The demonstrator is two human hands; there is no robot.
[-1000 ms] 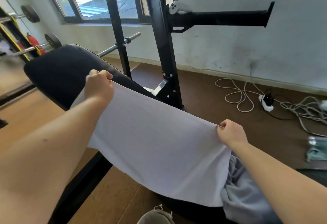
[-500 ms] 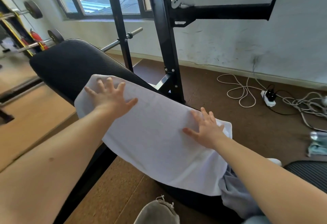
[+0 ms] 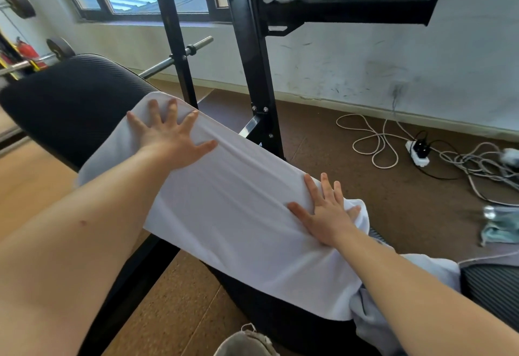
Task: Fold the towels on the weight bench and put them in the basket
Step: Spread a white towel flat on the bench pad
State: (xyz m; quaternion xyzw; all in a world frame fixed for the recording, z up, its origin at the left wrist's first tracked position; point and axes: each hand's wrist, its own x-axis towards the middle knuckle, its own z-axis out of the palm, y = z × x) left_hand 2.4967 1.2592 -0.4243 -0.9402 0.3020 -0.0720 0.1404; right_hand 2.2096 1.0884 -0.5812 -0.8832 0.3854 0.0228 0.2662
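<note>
Black rack uprights (image 3: 252, 74) crowd bench's far side; cables (image 3: 463, 161) litter floor right; near side open.

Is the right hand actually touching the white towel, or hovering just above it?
Touching. The head view shows the right hand lying flat on the white towel, fingers spread, with no gap under the palm and the cloth creased beside it.

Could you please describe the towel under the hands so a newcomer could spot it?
Find the black bench beside the rack. A white towel lies spread across it, with the left hand and right hand flat on top. Unlike the grey towel crumpled at its right end, it is smooth and white.
</note>
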